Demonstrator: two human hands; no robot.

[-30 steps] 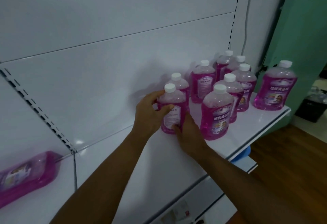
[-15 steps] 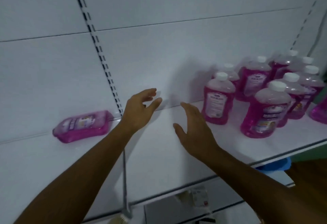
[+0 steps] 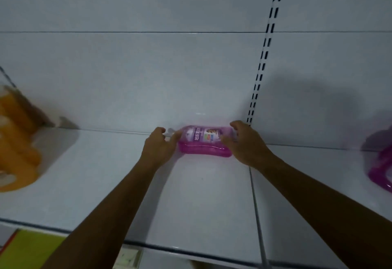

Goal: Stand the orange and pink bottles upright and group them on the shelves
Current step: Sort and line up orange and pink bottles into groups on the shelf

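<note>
A pink bottle [image 3: 204,143] lies on its side at the back of the white shelf [image 3: 191,200], cap end to the left, label facing up. My left hand [image 3: 159,147] curls round its neck and cap end. My right hand [image 3: 244,142] curls round its base end. Blurred orange bottles [image 3: 16,141] stand at the far left of the shelf. Part of another pink bottle [image 3: 379,166] shows at the right edge.
A slotted upright [image 3: 259,73] runs down the white back panel just behind my right hand. A seam [image 3: 255,205] divides the shelf into two boards. A yellow-green surface [image 3: 29,249] shows below the shelf's front edge at lower left.
The view has swung left, away from the group of upright pink bottles. Both hands, open in the air half a second ago, now hold the ends of the lying pink bottle.
</note>
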